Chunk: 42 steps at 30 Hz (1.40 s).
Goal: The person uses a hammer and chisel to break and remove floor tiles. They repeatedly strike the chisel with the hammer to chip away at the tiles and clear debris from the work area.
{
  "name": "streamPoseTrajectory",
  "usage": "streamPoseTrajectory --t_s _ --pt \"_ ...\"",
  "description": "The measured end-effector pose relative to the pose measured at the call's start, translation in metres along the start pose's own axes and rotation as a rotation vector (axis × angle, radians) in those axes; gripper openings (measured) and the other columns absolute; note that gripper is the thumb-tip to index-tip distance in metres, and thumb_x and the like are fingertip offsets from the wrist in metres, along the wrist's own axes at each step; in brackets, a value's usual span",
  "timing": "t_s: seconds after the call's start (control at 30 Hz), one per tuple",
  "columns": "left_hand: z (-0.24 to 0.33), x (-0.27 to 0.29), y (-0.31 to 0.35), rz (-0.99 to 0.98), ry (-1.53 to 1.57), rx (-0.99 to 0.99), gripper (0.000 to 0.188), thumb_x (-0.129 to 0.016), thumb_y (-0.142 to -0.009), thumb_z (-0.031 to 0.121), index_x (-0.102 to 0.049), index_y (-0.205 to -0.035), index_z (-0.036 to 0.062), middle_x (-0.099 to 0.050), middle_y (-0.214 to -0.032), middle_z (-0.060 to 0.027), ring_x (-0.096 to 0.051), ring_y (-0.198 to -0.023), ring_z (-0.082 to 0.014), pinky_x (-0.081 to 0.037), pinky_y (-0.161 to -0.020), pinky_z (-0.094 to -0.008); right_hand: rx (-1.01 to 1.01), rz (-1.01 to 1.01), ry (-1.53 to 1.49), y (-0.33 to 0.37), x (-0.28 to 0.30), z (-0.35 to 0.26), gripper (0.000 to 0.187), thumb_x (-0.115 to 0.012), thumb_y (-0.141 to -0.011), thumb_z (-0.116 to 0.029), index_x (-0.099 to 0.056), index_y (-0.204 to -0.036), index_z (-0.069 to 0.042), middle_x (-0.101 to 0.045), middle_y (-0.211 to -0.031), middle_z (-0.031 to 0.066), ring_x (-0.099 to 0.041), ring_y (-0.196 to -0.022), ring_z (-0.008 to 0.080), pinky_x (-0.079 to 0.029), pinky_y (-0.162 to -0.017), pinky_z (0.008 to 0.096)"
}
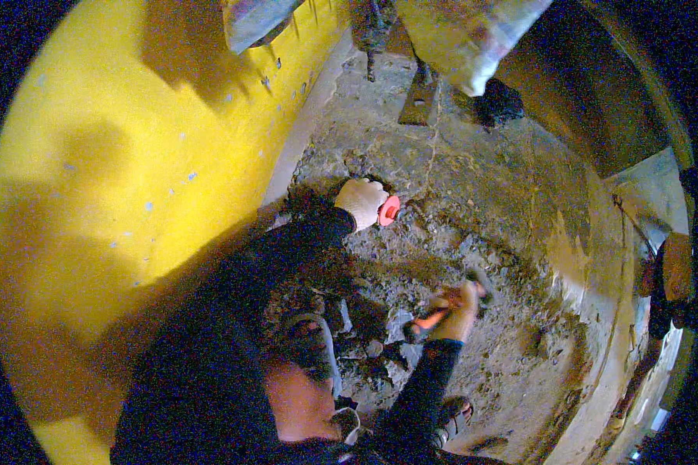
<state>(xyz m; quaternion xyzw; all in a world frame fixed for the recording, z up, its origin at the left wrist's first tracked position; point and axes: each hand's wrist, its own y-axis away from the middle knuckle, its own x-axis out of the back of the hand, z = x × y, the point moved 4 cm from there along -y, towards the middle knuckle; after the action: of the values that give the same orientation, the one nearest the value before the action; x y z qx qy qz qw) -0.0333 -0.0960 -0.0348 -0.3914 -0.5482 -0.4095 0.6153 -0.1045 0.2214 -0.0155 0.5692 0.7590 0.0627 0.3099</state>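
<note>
My left hand is wrapped round a chisel with a round red hand guard, held low over the broken concrete near the yellow wall. The chisel's tip is hard to make out against the rubble. Nearer to me and to the right, my right hand grips a hammer by its orange handle. The hammer's head, smeared by motion, shows just beyond my fist. Hammer and chisel are apart. Under both hands lies broken concrete rubble, loose and uneven.
The yellow wall runs along the left. Ahead, a flat metal blade lies on cracked concrete, beside a hanging pale sack and a black lump. My sandalled foot stands near the rubble. A concrete ledge borders the right side.
</note>
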Motion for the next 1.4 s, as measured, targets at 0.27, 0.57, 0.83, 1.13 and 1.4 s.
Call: streamPoseTrajectory --t_s 0.27,0.57,0.83,1.13,1.4 --pt "-0.004 0.014 -0.005 -0.010 0.024 -0.026 0.025 -0.072 -0.082 0.040 -0.078 -0.084 0.0162 -0.073 -0.084 -0.0116 -0.073 -0.079 -0.0355 -0.058 -0.068 -0.0498 0.208 0.326 -0.172 -0.033 0.015 -0.050 0.039 -0.063 -0.094 -0.049 -0.054 -0.083 -0.013 -0.058 -0.075 0.0027 -0.055 -0.065 0.0183 -0.054 -0.062 0.0427" --pt "0.002 0.019 -0.002 -0.022 -0.009 -0.056 0.020 -0.071 -0.082 0.036 -0.075 -0.090 0.0175 -0.073 -0.093 -0.0093 -0.072 -0.092 -0.0313 -0.056 -0.072 -0.0485 -0.599 -0.311 0.120 0.026 -0.089 0.101 0.028 -0.070 -0.094 -0.033 -0.061 -0.090 -0.007 -0.063 -0.076 0.0073 -0.060 -0.060 0.0181 -0.046 -0.050 0.0310" --pt "0.003 0.017 -0.005 -0.110 0.020 -0.029 0.025 -0.073 -0.079 0.038 -0.075 -0.088 0.0138 -0.072 -0.091 -0.0122 -0.071 -0.087 -0.0341 -0.057 -0.074 -0.0473 -0.372 -0.193 -0.096 0.026 -0.055 0.043 0.032 -0.068 -0.097 -0.041 -0.059 -0.090 -0.011 -0.060 -0.078 0.0024 -0.049 -0.059 0.0138 -0.041 -0.049 0.0272" --pt "-0.006 0.011 -0.005 -0.085 0.077 -0.033 0.033 -0.077 -0.078 0.043 -0.075 -0.093 0.0138 -0.071 -0.095 -0.0128 -0.070 -0.093 -0.0359 -0.057 -0.077 -0.0497 0.488 0.526 -0.233 -0.023 0.022 -0.111 0.032 -0.071 -0.092 -0.042 -0.061 -0.087 -0.012 -0.059 -0.081 0.0024 -0.058 -0.073 0.0181 -0.050 -0.067 0.0351" --pt "-0.007 0.014 -0.003 -0.258 -0.088 -0.067 0.023 -0.076 -0.077 0.034 -0.078 -0.090 0.0157 -0.074 -0.091 -0.0106 -0.072 -0.090 -0.0336 -0.058 -0.074 -0.0496 -0.227 -0.636 0.602 0.001 -0.114 0.097 0.028 -0.062 -0.099 -0.034 -0.065 -0.091 -0.007 -0.065 -0.077 0.0059 -0.064 -0.069 0.0194 -0.050 -0.063 0.0335"
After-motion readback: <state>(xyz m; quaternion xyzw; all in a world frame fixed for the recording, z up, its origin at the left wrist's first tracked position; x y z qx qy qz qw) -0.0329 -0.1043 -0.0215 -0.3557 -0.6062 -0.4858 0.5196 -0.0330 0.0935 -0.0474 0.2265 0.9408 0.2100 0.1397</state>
